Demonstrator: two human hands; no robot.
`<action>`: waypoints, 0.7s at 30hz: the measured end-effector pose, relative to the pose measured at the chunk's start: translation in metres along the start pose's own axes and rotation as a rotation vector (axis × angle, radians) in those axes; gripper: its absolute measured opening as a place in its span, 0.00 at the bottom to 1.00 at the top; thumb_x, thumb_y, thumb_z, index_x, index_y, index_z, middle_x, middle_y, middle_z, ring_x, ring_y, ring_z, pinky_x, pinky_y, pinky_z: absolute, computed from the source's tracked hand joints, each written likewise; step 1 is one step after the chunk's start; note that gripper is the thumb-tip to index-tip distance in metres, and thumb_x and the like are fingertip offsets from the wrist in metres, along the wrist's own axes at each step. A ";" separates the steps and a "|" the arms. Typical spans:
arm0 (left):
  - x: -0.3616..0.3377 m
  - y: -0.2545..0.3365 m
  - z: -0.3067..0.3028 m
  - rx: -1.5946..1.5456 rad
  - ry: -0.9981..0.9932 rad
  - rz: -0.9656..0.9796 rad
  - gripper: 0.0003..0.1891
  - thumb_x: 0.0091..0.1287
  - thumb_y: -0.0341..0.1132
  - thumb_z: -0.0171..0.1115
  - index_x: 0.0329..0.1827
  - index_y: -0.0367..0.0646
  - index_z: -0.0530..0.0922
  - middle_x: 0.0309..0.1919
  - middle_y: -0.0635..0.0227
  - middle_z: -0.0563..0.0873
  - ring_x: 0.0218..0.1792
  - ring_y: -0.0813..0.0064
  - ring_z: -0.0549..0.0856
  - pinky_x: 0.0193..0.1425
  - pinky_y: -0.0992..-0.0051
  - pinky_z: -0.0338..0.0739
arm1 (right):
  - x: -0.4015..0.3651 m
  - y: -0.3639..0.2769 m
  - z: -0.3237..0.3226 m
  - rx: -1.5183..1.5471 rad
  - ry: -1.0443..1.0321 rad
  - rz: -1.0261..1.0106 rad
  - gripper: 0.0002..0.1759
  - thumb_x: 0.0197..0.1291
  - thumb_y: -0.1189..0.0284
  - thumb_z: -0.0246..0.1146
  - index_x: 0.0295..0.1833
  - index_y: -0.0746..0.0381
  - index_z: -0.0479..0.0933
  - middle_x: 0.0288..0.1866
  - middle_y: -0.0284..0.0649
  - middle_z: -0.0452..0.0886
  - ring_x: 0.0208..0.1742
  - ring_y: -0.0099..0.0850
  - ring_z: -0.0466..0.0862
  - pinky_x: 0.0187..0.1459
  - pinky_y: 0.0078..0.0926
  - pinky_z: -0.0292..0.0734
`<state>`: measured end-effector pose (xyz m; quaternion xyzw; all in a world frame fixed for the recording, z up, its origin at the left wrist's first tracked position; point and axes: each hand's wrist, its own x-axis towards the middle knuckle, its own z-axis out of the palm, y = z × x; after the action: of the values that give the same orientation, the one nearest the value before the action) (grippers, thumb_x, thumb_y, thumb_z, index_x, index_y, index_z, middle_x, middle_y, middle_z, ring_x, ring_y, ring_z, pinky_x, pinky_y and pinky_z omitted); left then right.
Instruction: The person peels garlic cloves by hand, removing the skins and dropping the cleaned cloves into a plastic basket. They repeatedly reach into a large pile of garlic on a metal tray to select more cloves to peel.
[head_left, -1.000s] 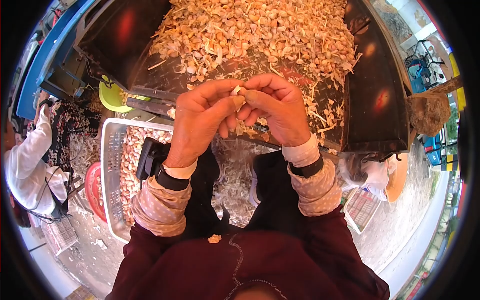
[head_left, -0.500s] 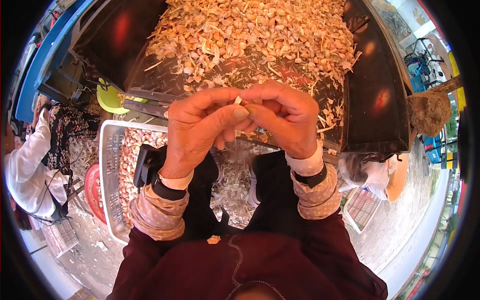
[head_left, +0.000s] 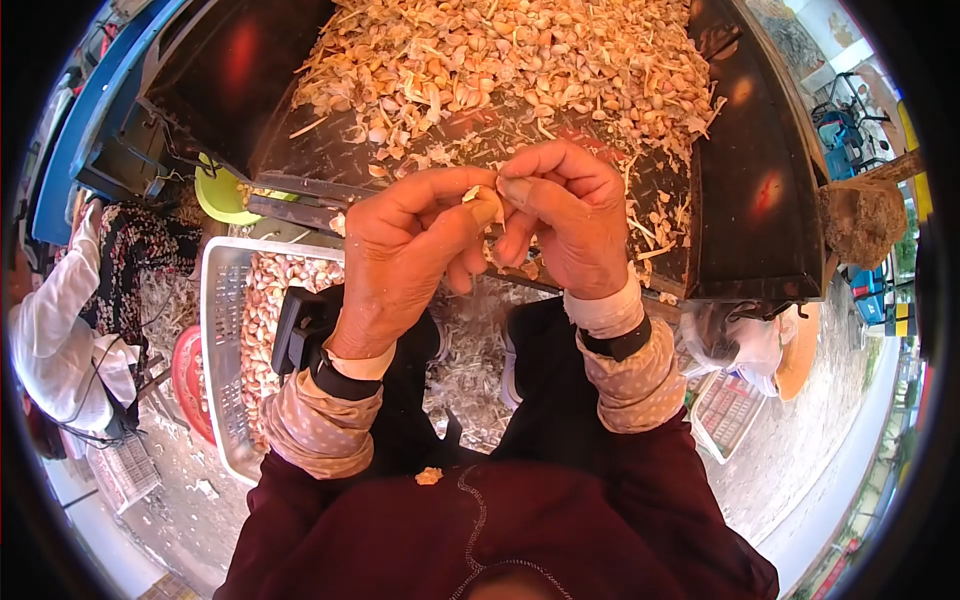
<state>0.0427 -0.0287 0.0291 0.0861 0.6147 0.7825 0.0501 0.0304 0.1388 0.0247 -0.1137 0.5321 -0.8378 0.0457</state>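
Observation:
In front of my body, my left hand point(head_left: 405, 250) pinches a garlic clove point(head_left: 486, 200) with pale, papery skin between thumb and forefinger. Right beside it, my right hand point(head_left: 575, 225) is closed in a pinch, thumb against forefinger. Its fingertips meet the left ones near the clove; what sits in them is too small to make out. Beyond both hands, a heap of loose garlic cloves and skins point(head_left: 520, 60) covers the dark work table point(head_left: 310, 155).
Left of my legs stands a white plastic crate point(head_left: 222, 370) of garlic cloves. Behind it are a green bowl point(head_left: 218, 195) and a red basin point(head_left: 188, 385). A person in a white sleeve point(head_left: 65, 310) sits far left. Another crate point(head_left: 728, 412) lies at right. Skins litter the floor.
My right hand has turned and its fingertips have drawn slightly apart from the left ones. More of the pale skin now shows at my left fingertips.

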 end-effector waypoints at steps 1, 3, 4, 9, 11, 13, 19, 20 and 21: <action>0.000 0.000 0.000 0.004 0.006 0.015 0.11 0.67 0.27 0.62 0.51 0.35 0.81 0.25 0.73 0.83 0.21 0.88 0.78 0.19 0.88 0.69 | 0.002 0.001 -0.001 0.105 -0.004 0.052 0.07 0.63 0.79 0.61 0.45 0.71 0.77 0.30 0.42 0.83 0.23 0.28 0.85 0.21 0.19 0.80; 0.001 0.000 0.000 0.009 0.010 0.030 0.11 0.67 0.27 0.61 0.51 0.36 0.81 0.25 0.73 0.83 0.21 0.88 0.78 0.18 0.88 0.69 | 0.002 0.004 -0.003 0.210 -0.008 0.102 0.08 0.63 0.79 0.61 0.45 0.71 0.77 0.31 0.42 0.83 0.22 0.28 0.85 0.20 0.19 0.80; 0.001 0.001 -0.001 -0.004 0.037 0.034 0.10 0.67 0.27 0.61 0.51 0.36 0.81 0.25 0.73 0.83 0.21 0.89 0.78 0.20 0.88 0.69 | 0.002 0.006 -0.003 0.257 -0.053 0.116 0.09 0.63 0.78 0.62 0.47 0.71 0.76 0.31 0.42 0.83 0.23 0.29 0.85 0.21 0.20 0.81; 0.001 -0.002 0.000 -0.058 0.101 0.103 0.09 0.69 0.26 0.60 0.49 0.36 0.81 0.28 0.74 0.83 0.24 0.90 0.77 0.24 0.88 0.70 | 0.001 0.012 0.016 0.153 -0.078 0.072 0.14 0.61 0.77 0.66 0.51 0.71 0.76 0.33 0.43 0.83 0.24 0.28 0.85 0.22 0.19 0.80; 0.000 0.000 0.004 -0.151 0.160 0.038 0.09 0.70 0.26 0.57 0.50 0.36 0.81 0.31 0.74 0.82 0.26 0.91 0.75 0.25 0.88 0.69 | 0.002 0.014 0.022 -0.017 -0.028 -0.030 0.16 0.60 0.77 0.67 0.52 0.70 0.76 0.34 0.42 0.84 0.26 0.24 0.84 0.22 0.16 0.78; 0.000 0.000 0.003 -0.114 0.127 0.039 0.10 0.71 0.26 0.56 0.52 0.35 0.80 0.32 0.73 0.82 0.26 0.90 0.75 0.25 0.88 0.69 | 0.001 0.011 0.019 -0.106 -0.019 -0.039 0.15 0.61 0.78 0.67 0.52 0.70 0.76 0.34 0.41 0.84 0.26 0.23 0.84 0.21 0.15 0.77; -0.003 0.007 0.003 0.134 0.027 0.029 0.13 0.72 0.26 0.55 0.58 0.36 0.78 0.29 0.73 0.82 0.24 0.89 0.76 0.24 0.87 0.69 | 0.003 0.000 0.005 -0.162 -0.016 -0.016 0.13 0.61 0.79 0.66 0.51 0.69 0.77 0.33 0.40 0.84 0.26 0.21 0.84 0.20 0.11 0.74; -0.004 0.010 0.004 0.130 0.005 -0.002 0.14 0.72 0.27 0.55 0.58 0.37 0.78 0.28 0.73 0.81 0.24 0.89 0.76 0.24 0.87 0.69 | 0.003 -0.003 0.003 -0.112 -0.006 -0.020 0.12 0.61 0.79 0.65 0.50 0.69 0.77 0.33 0.41 0.84 0.25 0.22 0.84 0.19 0.12 0.74; -0.006 0.013 0.005 0.128 0.003 -0.003 0.14 0.72 0.27 0.55 0.58 0.37 0.78 0.28 0.73 0.81 0.24 0.89 0.76 0.24 0.87 0.69 | 0.002 -0.005 0.001 -0.114 -0.004 -0.019 0.12 0.61 0.79 0.65 0.50 0.69 0.77 0.33 0.41 0.84 0.25 0.22 0.84 0.19 0.12 0.74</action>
<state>0.0501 -0.0277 0.0420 0.0871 0.6637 0.7416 0.0446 0.0285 0.1394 0.0303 -0.1228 0.5779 -0.8062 0.0324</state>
